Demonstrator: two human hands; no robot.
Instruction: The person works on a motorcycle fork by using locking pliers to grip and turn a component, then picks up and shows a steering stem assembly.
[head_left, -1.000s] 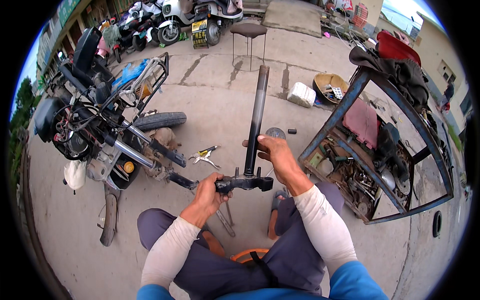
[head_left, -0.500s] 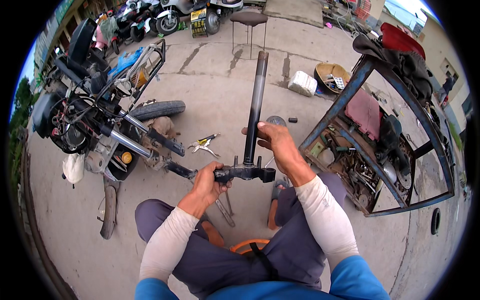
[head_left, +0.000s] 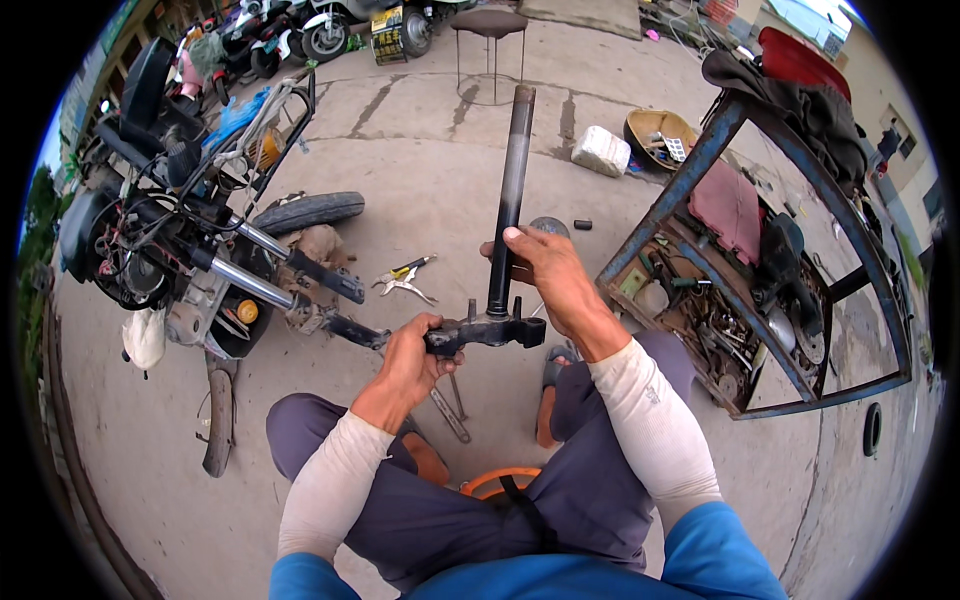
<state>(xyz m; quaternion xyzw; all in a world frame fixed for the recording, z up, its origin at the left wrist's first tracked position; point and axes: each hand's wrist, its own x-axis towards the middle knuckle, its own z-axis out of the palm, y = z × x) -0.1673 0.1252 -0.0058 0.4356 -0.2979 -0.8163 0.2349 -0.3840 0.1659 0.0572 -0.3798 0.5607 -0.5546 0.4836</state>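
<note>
Above the concrete ground [head_left: 420, 195], ahead of the person's knees [head_left: 298, 437], a black metal tube [head_left: 513, 180] rises from a black bracket [head_left: 485, 331] at its lower end, its top tilted slightly right. The left hand [head_left: 405, 358] has its grip clamped on the bracket's left end. The right hand [head_left: 553, 277] has its grip wrapped around the tube's lower half, thumb [head_left: 514, 235] in front. Pliers [head_left: 407, 282] lie on the ground beyond the left hand. Leftward is a partly stripped motorcycle [head_left: 205, 255] beside a tyre [head_left: 310, 211]; rightward, tools [head_left: 728, 347] show through a blue metal frame [head_left: 682, 180].
</note>
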